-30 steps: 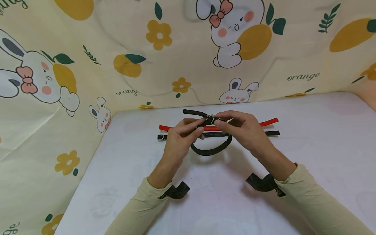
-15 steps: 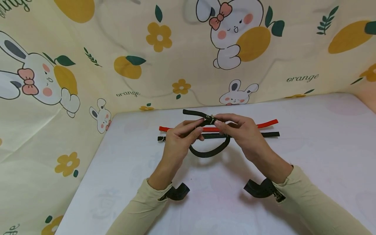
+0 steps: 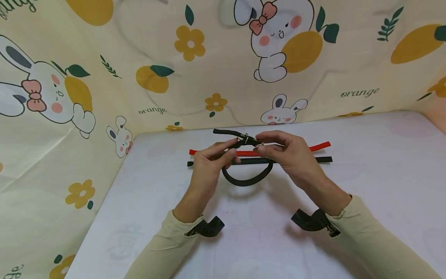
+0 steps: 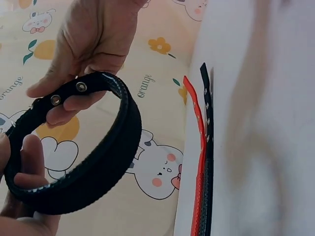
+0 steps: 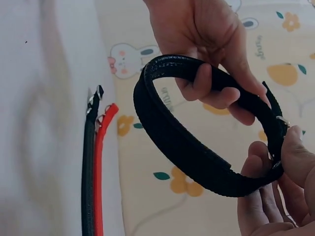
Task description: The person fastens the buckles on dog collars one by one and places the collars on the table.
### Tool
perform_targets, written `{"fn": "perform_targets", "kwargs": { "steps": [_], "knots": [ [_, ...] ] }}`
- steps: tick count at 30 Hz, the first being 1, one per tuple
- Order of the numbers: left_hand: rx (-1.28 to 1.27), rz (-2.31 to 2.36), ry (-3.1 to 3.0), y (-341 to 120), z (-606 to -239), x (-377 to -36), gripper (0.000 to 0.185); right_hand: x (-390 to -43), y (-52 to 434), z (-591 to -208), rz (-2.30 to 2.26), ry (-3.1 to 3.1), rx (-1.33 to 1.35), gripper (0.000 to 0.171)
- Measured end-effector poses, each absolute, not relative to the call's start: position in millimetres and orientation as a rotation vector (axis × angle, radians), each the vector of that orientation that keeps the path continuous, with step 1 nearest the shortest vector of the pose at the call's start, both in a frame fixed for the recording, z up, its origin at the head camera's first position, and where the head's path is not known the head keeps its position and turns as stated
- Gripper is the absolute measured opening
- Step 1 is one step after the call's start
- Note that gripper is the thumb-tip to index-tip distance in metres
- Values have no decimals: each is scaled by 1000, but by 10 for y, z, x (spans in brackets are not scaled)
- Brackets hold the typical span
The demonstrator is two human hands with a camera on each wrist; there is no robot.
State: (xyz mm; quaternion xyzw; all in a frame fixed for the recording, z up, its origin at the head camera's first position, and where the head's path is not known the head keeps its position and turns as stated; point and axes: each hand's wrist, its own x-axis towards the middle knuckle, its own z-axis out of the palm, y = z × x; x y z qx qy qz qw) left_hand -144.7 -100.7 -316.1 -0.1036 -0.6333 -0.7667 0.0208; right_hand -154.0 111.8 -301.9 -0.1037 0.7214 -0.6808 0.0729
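Hands meet above the white table point(image 3: 366, 162), both pinching a black woven strap looped into a ring point(image 3: 248, 180) at its metal buckle point(image 3: 248, 140). The left hand point(image 3: 209, 164) grips the strap's free end; the right hand point(image 3: 290, 159) grips beside the buckle. Behind lie a flat red strap point(image 3: 318, 146) and a flat black strap point(image 3: 322, 159), side by side.

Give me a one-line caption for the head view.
Both hands hold a looped black strap above red and black straps.

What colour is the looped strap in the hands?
Black looped strap, clearest in the right wrist view.
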Motion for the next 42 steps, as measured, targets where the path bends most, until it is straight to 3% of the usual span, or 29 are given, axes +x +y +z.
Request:
{"fn": "perform_targets", "kwargs": {
  "steps": [22, 33, 42],
  "knots": [
    [-381, -2241, -2129, -977, -3169, -1416, 31, -1531, 1091, -3004, -2019, 2179, -193, 34],
    [-178, -2428, -2056, -1011, -3155, -1473, 42, -1549, 1134, -2977, -1875, 2258, -279, 40],
    [-129, -2436, -1967, -1018, -3132, -1498, 33, -1579, 1202, -2947, -1866, 2295, -369, 43]
  ]
}}
